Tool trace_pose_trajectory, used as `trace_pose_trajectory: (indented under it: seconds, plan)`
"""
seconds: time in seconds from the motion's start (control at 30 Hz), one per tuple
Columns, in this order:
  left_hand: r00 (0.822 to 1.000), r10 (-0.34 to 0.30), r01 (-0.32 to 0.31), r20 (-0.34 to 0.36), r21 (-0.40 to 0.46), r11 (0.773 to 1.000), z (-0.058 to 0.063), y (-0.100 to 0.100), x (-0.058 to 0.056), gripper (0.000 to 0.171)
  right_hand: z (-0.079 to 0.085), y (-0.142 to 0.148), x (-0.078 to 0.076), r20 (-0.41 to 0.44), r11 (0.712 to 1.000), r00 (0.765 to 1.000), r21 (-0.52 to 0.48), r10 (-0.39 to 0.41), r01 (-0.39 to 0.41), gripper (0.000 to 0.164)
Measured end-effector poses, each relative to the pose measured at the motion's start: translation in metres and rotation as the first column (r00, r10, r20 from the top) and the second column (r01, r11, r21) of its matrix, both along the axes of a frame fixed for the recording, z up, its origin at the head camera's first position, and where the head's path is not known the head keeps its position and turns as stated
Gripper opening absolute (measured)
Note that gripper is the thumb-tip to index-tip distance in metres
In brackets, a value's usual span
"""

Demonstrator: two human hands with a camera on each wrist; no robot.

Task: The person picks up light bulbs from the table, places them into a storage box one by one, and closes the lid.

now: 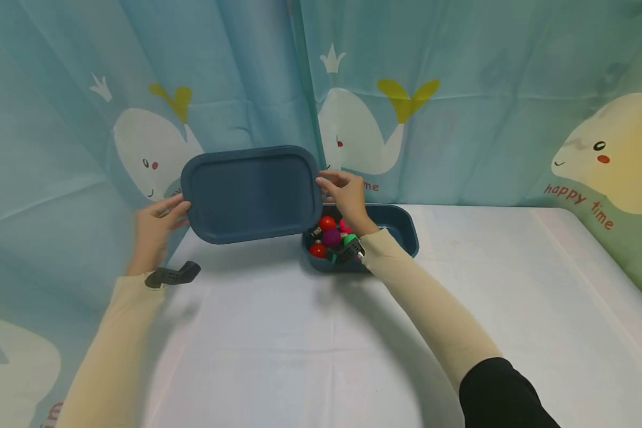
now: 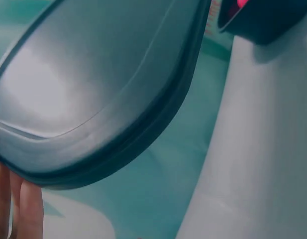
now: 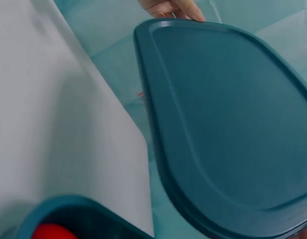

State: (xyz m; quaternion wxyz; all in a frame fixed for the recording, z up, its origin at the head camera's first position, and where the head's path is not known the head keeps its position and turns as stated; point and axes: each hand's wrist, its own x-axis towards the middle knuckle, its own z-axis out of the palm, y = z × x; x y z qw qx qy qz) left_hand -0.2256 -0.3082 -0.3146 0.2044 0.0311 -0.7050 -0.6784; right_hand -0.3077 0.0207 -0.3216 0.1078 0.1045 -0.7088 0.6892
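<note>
Between both hands a dark blue rectangular lid (image 1: 252, 195) with rounded corners is held up above the table, tilted to face me. My left hand (image 1: 157, 229) pinches its left end, and my right hand (image 1: 345, 196) pinches its right end. In the left wrist view the fingers (image 2: 30, 209) lie at the edge of the lid (image 2: 93, 89). Behind and below the right forearm stands a matching blue box (image 1: 403, 229). It holds several small things, among them a red ball (image 1: 317, 249) and a purple ball (image 1: 331, 238); the arm hides part of it.
The box stands near the back edge of a white-covered table (image 1: 513, 309). Light blue curtains (image 1: 471, 148) printed with whales hang behind and at the left. Each wrist wears a dark band, such as the left wristband (image 1: 172, 275).
</note>
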Motion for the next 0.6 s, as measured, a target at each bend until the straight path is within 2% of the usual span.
trace_pose_trajectory:
  seconds: [0.17,0.4,0.6]
  plan:
    - [0.998,-0.004,0.005,0.058,-0.026,1.000,-0.001,0.014,-0.002,0.016,0.002,0.013,-0.003,0.087,1.000,0.996,-0.009,0.002,-0.001,0.028]
    - [0.992,0.021,-0.013,0.128,-0.060,0.998,0.000,0.034,-0.011,0.042,0.007,0.034,-0.005,0.173,1.000,0.985,-0.021,0.018,-0.014,0.028]
    - [0.988,0.003,0.004,0.152,-0.048,0.999,-0.002,0.048,-0.017,0.049,0.009,0.054,-0.007,0.218,0.999,0.976,0.035,0.026,-0.034,0.028]
